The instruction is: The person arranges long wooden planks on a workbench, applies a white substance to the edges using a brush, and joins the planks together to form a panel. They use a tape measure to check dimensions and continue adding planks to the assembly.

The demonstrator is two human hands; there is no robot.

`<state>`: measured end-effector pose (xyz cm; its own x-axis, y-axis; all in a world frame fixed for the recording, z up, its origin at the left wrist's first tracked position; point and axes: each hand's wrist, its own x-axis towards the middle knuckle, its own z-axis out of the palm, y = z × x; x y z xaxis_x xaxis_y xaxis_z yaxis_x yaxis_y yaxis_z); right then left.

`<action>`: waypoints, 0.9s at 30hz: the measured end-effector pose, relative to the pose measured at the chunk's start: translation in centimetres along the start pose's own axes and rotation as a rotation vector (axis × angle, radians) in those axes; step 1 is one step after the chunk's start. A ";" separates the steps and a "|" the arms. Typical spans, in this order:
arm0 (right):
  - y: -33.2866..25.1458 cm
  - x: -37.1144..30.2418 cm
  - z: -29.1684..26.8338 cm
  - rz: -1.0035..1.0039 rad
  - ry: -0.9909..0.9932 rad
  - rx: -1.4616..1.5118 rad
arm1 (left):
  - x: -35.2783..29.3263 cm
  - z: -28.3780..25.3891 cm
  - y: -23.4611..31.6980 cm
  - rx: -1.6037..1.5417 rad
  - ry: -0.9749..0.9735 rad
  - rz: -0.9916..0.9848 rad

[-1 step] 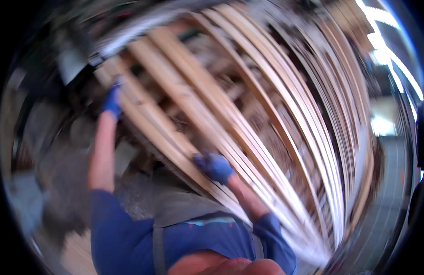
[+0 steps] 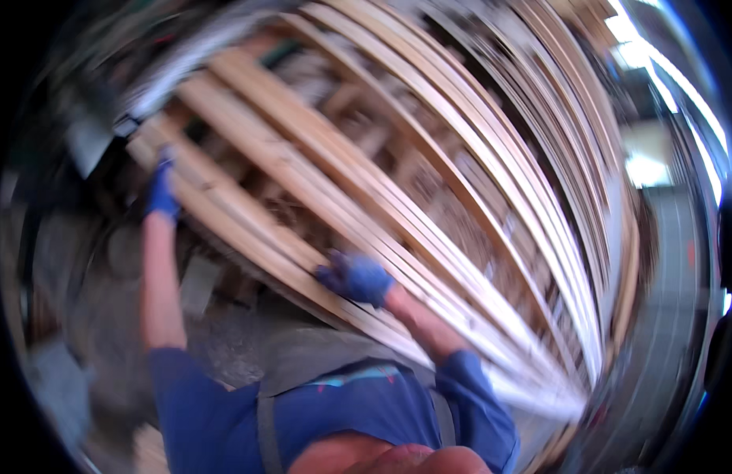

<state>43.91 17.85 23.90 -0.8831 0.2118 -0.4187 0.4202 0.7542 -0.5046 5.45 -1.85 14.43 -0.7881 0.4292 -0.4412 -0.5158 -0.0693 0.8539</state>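
Long pale wooden planks lie in spaced rows, slanting from far left to near right. My left hand (image 2: 163, 189), in a blue glove, reaches out to the far left end of the nearest plank (image 2: 259, 254). Its fingers are closed over the edge, though motion blurs them. Closer to my body, my right hand (image 2: 356, 279), also gloved in blue, rests at the middle of that same plank with curled fingers. Part of its grip is hidden under the hand. A further plank (image 2: 275, 154) runs just beyond, apart from both hands.
Thin boards (image 2: 567, 134) are stacked along the right side of the rows. A shiny metal bar (image 2: 176, 71) crosses near the planks' far left ends. Dark gaps with wood pieces show between the planks. Grey floor (image 2: 668, 253) stretches along the far right.
The view has turned slightly, so the planks sit further left in the picture. Both hands stay at the nearest plank.
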 end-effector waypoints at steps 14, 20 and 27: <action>27.3 -7.3 -10.0 0.689 0.382 -0.066 | 4.4 -0.7 -0.8 0.206 0.041 0.080; 21.9 -12.3 -5.1 0.726 0.415 0.056 | -0.7 1.5 0.4 0.365 0.132 -0.090; 18.8 -15.0 -3.9 0.687 0.511 0.115 | 1.1 0.2 -0.4 0.418 0.049 0.104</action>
<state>64.23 31.33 23.63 -0.3995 0.8723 -0.2819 0.8895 0.2945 -0.3493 4.86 -1.17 13.67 -0.8489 0.3950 -0.3512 -0.2604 0.2657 0.9282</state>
